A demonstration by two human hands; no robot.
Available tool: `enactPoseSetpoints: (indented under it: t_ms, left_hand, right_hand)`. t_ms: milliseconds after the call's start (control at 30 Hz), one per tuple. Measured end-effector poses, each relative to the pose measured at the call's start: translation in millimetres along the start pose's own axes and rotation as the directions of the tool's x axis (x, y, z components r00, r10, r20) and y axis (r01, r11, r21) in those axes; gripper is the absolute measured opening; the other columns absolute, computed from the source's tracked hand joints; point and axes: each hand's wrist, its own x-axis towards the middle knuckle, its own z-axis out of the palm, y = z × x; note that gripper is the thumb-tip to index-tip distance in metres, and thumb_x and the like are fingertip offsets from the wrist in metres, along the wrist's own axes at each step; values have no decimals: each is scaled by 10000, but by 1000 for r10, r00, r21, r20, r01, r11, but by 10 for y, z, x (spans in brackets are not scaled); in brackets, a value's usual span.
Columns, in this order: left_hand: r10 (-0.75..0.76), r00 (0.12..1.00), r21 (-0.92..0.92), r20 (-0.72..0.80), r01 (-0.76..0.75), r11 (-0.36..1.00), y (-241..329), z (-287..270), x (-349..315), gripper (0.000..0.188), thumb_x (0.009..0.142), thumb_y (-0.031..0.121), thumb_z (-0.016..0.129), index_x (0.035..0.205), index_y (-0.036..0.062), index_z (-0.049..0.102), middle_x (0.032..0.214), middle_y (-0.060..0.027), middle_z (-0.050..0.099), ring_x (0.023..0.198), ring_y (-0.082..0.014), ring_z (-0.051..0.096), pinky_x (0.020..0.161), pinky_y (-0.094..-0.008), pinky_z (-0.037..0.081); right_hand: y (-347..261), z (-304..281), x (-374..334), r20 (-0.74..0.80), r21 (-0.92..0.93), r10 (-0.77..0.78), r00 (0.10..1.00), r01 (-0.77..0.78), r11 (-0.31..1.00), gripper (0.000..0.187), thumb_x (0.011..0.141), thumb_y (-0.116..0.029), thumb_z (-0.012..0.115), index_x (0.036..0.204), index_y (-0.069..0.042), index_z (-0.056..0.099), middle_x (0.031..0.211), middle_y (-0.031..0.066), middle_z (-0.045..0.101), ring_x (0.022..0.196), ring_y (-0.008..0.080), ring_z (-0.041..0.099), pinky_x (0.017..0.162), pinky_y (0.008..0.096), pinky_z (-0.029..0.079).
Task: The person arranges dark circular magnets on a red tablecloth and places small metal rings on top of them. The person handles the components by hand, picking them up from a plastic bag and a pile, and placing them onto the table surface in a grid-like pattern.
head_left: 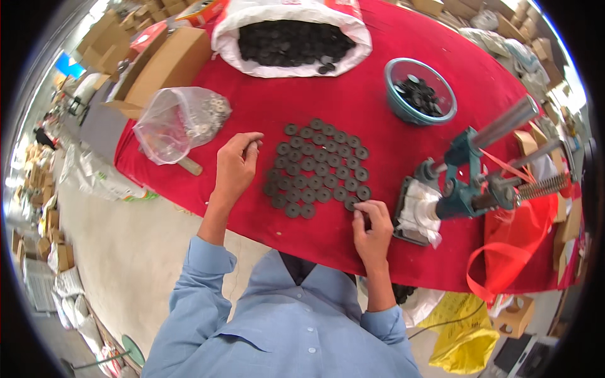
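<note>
Many dark grey ring-shaped washers (321,169), flat discs with a small centre hole, lie in a loose flat cluster on the red cloth in front of me. At the cluster's left, my left hand (236,165) hovers near its upper edge, fingers drawn together in a pinch. What it may hold is too small to make out. By the lower right corner, my right hand (374,232) has its index fingertip against the edge of a washer (352,203). Its thumb sits slightly apart, and no object shows in the grasp.
A white sack (220,44) of black discs lies at the far edge. A blue-rimmed tub (396,104) of black pieces stands right of it. Left is a clear plastic bag (167,123) of small rings beside a cardboard box (170,66). A green hand press (457,201) stands right.
</note>
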Motion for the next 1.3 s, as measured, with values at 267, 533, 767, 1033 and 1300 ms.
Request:
enactPoseSetpoints:
  t_ms: [267, 533, 767, 1033, 1300]
  left_hand:
    - [-149, 934, 74, -324, 182, 980, -275, -1322, 466, 210, 920, -17, 578, 984, 5, 776, 898, -134, 780, 785, -202, 744, 751, -331, 583]
    - [-236, 961, 608, 145, 102, 787, -2179, -1066, 1316, 465, 876, 329, 733, 1221, 18, 757, 1221, -289, 740, 1190, -448, 702, 1047, -518, 540]
    - [-327, 938, 665, -112, 315, 677, -3377, -826, 1445, 749, 915, 525, 697, 1506, 88, 554, 1598, -344, 453, 1516, -526, 382, 1240, -642, 288]
    - [-589, 776, 386, -223, 626, 678, -2600, -689, 1539, 726, 919, 576, 683, 1529, 215, 531, 1629, -314, 400, 1536, -560, 290, 1242, -666, 255]
    - [-421, 849, 302, -319, 512, 804, -2879, -924, 1529, 690, 767, 556, 845, 1326, 176, 711, 1562, -280, 483, 1423, -517, 467, 1193, -614, 381]
  right_hand:
    - [-23, -12, 18, 19, 25, 20, 1000, -21, 999, 165, 865, 22, 722, 1015, -45, 731, 1027, 134, 696, 951, 333, 684, 863, 424, 531]
    - [39, -31, 56, 19, -62, -90, 996, 91, 994, 156, 863, 29, 705, 1007, -28, 718, 1021, 142, 686, 929, 325, 669, 844, 409, 518]
    - [45, 1, -21, 96, -13, -60, 994, 61, 998, 144, 878, 56, 652, 1014, 12, 675, 1006, 146, 636, 893, 317, 638, 785, 413, 516]
    - [-85, -87, 49, 120, -92, -110, 987, 121, 988, 128, 945, -28, 704, 1067, -38, 743, 1051, 175, 716, 997, 365, 693, 904, 462, 563]
    - [-148, -59, 41, 132, -61, -118, 984, 127, 990, 148, 929, -9, 715, 1070, -36, 749, 1047, 164, 719, 985, 369, 695, 879, 466, 571]
